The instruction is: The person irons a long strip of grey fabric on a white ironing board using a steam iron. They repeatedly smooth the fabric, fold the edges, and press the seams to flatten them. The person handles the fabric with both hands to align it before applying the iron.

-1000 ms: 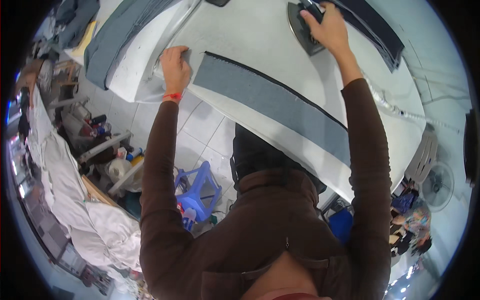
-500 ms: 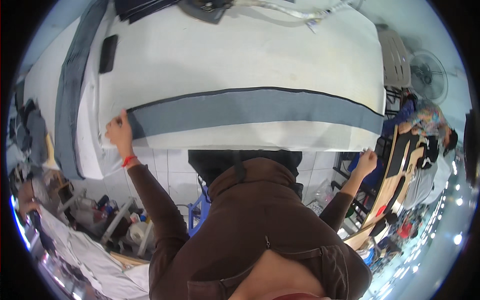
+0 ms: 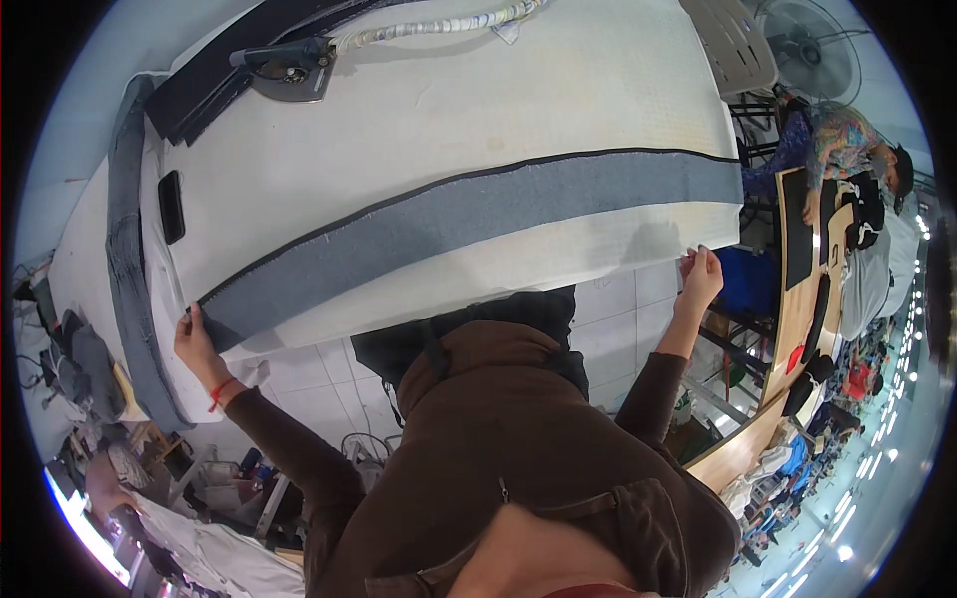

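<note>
One brown long-sleeved garment [image 3: 498, 429], worn, zip at the chest. One right hand [image 3: 703, 282], bare, by the near table edge, apart from the cloth strip; thumb and fingers drawn together at the tips, anything between them too small to tell. One left hand [image 3: 201, 354], red band [image 3: 221, 394] at the wrist, by the left end of the strip; thumb raised beside curled fingers, whether they pinch the corner cannot be told. One long grey cloth strip [image 3: 449, 214], dark along its far edge, laid flat in a bow along the near side of a white-covered table [image 3: 558, 110]. One black phone [image 3: 171, 206], left side of the table. One length of grey cloth [image 3: 128, 239], left of the phone. One iron [image 3: 307, 82], pale wrapped hose [image 3: 429, 30] attached, beside dark folded cloth [image 3: 204, 100]. One fan [image 3: 809, 50], far right.
</note>
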Available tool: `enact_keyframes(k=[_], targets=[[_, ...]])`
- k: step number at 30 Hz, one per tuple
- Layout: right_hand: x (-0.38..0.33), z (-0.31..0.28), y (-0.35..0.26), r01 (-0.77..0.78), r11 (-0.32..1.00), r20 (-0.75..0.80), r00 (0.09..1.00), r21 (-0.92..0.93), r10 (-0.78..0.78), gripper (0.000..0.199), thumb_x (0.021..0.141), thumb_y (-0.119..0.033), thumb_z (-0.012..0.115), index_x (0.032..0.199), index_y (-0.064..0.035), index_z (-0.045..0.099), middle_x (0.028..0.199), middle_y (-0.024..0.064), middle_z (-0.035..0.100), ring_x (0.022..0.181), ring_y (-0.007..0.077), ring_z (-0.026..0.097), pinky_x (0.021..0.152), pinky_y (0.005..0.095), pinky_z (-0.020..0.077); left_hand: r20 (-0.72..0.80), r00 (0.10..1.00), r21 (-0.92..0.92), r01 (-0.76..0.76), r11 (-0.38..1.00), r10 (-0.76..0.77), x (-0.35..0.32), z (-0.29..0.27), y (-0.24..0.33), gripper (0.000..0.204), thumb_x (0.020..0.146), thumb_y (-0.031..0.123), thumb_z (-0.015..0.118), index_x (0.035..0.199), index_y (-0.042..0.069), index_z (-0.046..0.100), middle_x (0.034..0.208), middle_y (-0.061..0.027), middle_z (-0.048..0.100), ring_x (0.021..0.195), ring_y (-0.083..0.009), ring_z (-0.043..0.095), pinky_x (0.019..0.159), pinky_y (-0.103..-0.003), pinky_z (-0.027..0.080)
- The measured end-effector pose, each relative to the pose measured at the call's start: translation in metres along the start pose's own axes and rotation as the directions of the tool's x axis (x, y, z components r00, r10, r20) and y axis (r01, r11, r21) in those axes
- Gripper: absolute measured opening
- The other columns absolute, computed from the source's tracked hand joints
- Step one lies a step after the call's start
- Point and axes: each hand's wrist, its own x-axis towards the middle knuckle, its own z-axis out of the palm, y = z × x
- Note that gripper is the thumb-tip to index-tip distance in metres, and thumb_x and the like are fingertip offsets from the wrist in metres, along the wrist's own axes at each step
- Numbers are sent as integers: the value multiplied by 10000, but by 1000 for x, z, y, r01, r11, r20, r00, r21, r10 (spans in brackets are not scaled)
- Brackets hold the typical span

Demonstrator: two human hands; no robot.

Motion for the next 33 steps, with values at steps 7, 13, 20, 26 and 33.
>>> enact_keyframes(k=[7, 13, 20, 26, 33], targets=[[4, 35, -4, 95, 984, 198, 978, -149, -65, 290, 1143, -260, 734, 1317, -31, 769, 1112, 69, 824, 945, 156, 768, 818, 330, 617, 152, 988, 117, -58, 991, 40, 32, 9, 13, 405, 1055, 342, 849, 967, -49, 793, 815, 41, 637, 792, -83, 494, 711, -289, 402], [-7, 8, 6, 33, 989, 165, 986, -144, -9, 270, 1144, -250, 723, 1274, -16, 758, 1079, 83, 824, 890, 177, 782, 779, 328, 631, 149, 985, 215, -120, 969, 89, 62, -1, -36, 478, 1065, 404, 816, 1073, -74, 822, 876, -24, 740, 826, -143, 586, 763, -337, 483], [3, -21, 7, -38, 991, 94, 994, -127, 50, 264, 1138, -258, 721, 1260, -28, 763, 1091, 84, 831, 900, 180, 790, 780, 319, 623, 6, 992, 579, -107, 808, 127, 119, -55, -60, 584, 1031, 560, 803, 1156, -7, 863, 1062, -164, 863, 933, -304, 795, 863, -431, 595], [44, 23, -22, 482, 687, 141, 859, -543, -492, 360, 1056, -344, 797, 1268, -54, 787, 1047, 150, 833, 902, 324, 791, 879, 440, 627, 63, 984, 720, -161, 675, 167, 118, -43, -104, 482, 1065, 475, 749, 1111, 11, 869, 1020, -217, 853, 961, -404, 817, 838, -500, 608], [-10, 107, -34, 707, 487, 380, 695, -513, -610, 256, 1046, -241, 799, 1191, -30, 821, 1211, 170, 818, 1132, 392, 751, 996, 497, 581, -19, 832, 616, -427, 662, 555, -6, 43, -14, 257, 1044, 327, 770, 1243, 166, 794, 1207, -113, 797, 1110, -347, 759, 939, -568, 578]])
